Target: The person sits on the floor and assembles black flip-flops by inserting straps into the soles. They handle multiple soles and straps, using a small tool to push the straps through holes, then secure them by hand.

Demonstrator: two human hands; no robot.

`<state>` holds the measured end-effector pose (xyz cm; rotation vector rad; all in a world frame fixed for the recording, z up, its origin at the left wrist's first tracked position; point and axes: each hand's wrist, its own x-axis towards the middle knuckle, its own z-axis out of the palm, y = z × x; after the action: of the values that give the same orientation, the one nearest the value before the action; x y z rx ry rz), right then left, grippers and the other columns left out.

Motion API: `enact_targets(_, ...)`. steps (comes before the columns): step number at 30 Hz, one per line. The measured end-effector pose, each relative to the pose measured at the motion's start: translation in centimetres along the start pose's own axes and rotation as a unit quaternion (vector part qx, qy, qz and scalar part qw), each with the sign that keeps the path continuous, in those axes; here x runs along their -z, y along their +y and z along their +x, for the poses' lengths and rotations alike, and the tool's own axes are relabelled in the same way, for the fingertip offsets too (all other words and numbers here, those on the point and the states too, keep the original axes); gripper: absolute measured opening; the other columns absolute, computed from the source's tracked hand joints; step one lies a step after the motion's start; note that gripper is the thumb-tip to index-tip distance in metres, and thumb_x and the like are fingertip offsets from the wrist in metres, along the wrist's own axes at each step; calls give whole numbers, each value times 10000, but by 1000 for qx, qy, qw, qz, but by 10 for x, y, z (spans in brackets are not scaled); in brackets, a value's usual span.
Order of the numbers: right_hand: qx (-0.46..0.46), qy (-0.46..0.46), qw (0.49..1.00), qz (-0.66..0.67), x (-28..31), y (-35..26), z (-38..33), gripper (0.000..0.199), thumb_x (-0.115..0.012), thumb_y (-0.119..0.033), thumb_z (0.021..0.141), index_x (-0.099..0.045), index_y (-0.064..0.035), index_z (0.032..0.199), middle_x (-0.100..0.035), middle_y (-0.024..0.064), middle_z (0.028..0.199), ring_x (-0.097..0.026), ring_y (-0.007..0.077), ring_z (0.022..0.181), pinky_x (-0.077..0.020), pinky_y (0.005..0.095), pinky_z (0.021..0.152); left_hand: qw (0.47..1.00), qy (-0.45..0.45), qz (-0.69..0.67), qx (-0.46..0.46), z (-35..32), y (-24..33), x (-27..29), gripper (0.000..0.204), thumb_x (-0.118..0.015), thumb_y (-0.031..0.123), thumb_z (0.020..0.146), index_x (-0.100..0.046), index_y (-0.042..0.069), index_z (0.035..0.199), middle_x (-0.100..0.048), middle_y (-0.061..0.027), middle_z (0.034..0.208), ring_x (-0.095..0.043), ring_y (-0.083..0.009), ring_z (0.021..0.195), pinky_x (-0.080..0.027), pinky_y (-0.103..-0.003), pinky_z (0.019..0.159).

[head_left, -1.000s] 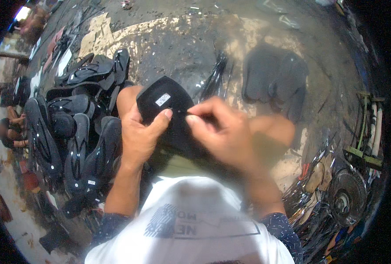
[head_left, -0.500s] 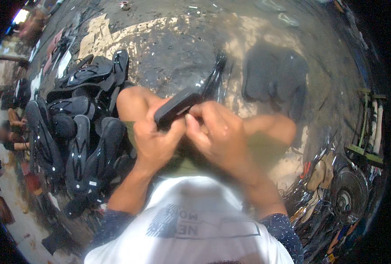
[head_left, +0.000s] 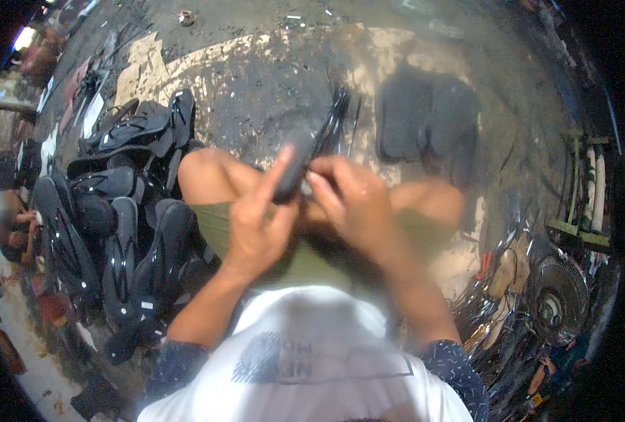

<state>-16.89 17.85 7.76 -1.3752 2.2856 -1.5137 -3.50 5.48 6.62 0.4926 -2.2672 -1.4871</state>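
Note:
A black flip-flop sole (head_left: 296,171) is held above my crossed legs, seen nearly edge-on and slightly blurred. My left hand (head_left: 256,221) grips it from the left, one finger stretched along its side. On the other side, my right hand (head_left: 351,193) has its thumb and fingertips pinched together against the sole's near edge. Whatever lies between those fingertips is too small to make out. Just beyond the sole, a bunch of shiny black straps (head_left: 335,119) lies on the floor.
Finished-looking black flip-flops (head_left: 119,246) are heaped at my left. Dark soles (head_left: 425,116) lie ahead on the right. A round fan (head_left: 560,302) stands at right, beside scattered strap scraps (head_left: 495,288). Another person (head_left: 17,228) sits at far left.
The sole has turned steeper and more edge-on. My left hand has shifted its grip, a finger now extended along it. My right hand stays close at its edge.

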Motion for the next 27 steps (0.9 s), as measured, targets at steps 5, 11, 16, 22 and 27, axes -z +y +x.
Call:
enact_targets(5, 22, 11, 1000, 18, 13, 2, 3, 151, -745, -94, 897, -675, -22, 1010, -714, 141, 923, -709, 328, 787, -554, 419, 678, 976, -41, -185, 110, 12, -9, 26, 526, -661, 55, 990, -493, 0, 1486, -679, -88, 1257, -654, -97, 961, -545, -251, 834)
enact_targets(11, 55, 48, 997, -22, 29, -13, 10, 227, -766, -241, 922, -710, -49, 1030, -720, 103, 966, -676, 242, 811, -523, 329, 716, 984, 135, -82, 78, 27, -38, 20, 187, -564, 108, 1053, -656, 12, 1186, -712, -36, 1047, -678, -129, 926, -558, -283, 830)
enact_targets(16, -415, -51, 707, 571, -25, 25, -27, 454, -571, -427, 1065, -633, -7, 1225, -716, 99, 1060, -651, 107, 816, -536, 247, 716, 956, 169, -188, 147, 7, -48, -8, 225, -564, 72, 1041, -640, -2, 1240, -701, -63, 1147, -675, -149, 1033, -541, -311, 944)
enact_targets(22, -408, -28, 803, 434, -16, 57, -15, 313, -677, -347, 1008, -616, -62, 1123, -699, -15, 880, -563, 40, 637, -450, 205, 543, 973, 65, 205, -82, 34, 21, 25, 391, -698, 101, 957, -643, 25, 1336, -725, -109, 1186, -644, -217, 1164, -475, -360, 1053)
enact_targets(27, -352, 15, 800, 485, -24, 45, -15, 366, -649, -378, 1024, -607, -45, 1169, -703, -10, 876, -602, 26, 667, -437, 186, 519, 990, -109, -28, -80, 35, -8, 23, 396, -749, 47, 907, -680, 8, 1295, -707, -191, 1266, -681, -299, 1178, -483, -426, 1080)
